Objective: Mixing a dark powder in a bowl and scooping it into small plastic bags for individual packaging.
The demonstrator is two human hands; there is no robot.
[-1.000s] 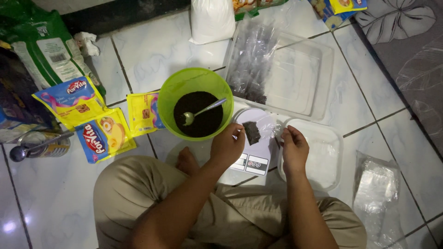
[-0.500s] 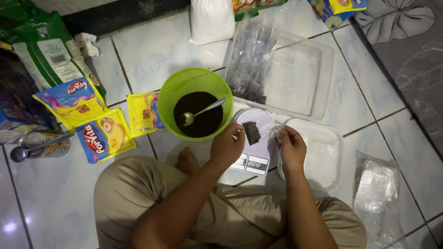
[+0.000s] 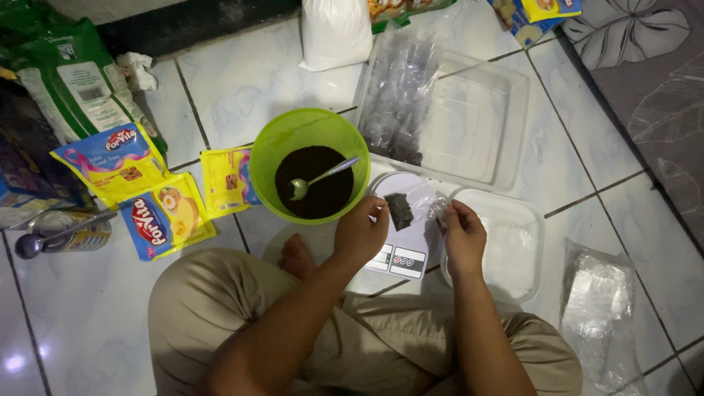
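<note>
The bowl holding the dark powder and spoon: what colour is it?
Bright lime green; the bowl shows clearly in the head view.

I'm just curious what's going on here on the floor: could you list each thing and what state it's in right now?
Left hand: pinching the small bag's edge.
Right hand: pinching the bag's other side.
Small clear bag: held over the scale, some dark powder inside.
Kitchen scale: flat on the tiles, under the bag.
Green bowl: upright, holding dark powder.
Spoon: resting in the bowl.
Clear tub: lidless, holding filled bags at its left.
</note>
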